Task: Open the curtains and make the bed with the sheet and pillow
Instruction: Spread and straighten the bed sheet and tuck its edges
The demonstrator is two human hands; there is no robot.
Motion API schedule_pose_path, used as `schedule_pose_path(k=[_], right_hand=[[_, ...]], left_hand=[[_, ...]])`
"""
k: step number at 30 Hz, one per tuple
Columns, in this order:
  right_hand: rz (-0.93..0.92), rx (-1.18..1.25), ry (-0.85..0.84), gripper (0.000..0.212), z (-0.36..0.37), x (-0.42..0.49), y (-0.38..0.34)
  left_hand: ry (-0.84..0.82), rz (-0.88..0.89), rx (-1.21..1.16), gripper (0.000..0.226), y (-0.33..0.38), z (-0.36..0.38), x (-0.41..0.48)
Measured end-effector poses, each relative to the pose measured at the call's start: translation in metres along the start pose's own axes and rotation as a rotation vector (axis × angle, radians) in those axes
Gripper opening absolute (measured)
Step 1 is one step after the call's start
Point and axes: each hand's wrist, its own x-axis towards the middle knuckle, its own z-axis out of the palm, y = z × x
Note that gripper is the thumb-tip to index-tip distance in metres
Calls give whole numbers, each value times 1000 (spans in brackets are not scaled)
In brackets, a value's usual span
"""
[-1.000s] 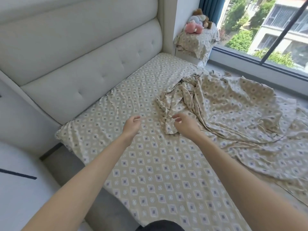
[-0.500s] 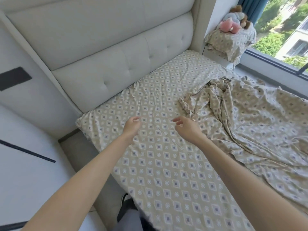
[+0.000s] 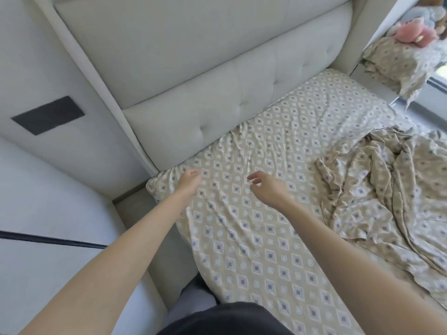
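We look down on a bed (image 3: 254, 243) that fills the middle and lower right of the frame, its mattress covered by a beige fitted sheet (image 3: 285, 131) printed with small diamonds and rings. A cream tufted headboard (image 3: 217, 76) runs across the upper centre. On the pale wall panel (image 3: 31, 68) at the left edge we see a dark rectangle (image 3: 48, 115). The loose sheet (image 3: 387, 189), in the same print, lies crumpled in folds at the right of the frame, on top of the mattress. In the upper right corner sits what looks like the pillow (image 3: 396, 61) in a matching case, with plush toys (image 3: 413, 32) on it, well apart from both hands.

Our left hand (image 3: 189, 181) hangs over the mattress corner nearest the headboard, fingers loosely curled and holding nothing; we cannot tell whether it touches the cloth. Our right hand (image 3: 266, 189) is just beside it, at centre frame, fingers spread and slightly bent, empty, short of the loose sheet.
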Motion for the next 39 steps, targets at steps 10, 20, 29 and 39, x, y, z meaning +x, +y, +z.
schedule_pose_path(k=[10, 20, 29, 39], right_hand=[[-61, -163, -153, 36, 64, 79, -80], [-67, -259, -340, 38, 177, 152, -119], [14, -300, -367, 40, 291, 261, -135], [122, -312, -319, 53, 365, 344, -95]], left_hand=[[162, -174, -171, 34, -38, -94, 70], [186, -316, -330, 38, -102, -151, 142], [121, -413, -489, 43, -160, -174, 277], [73, -147, 225, 67, -221, -149, 397]])
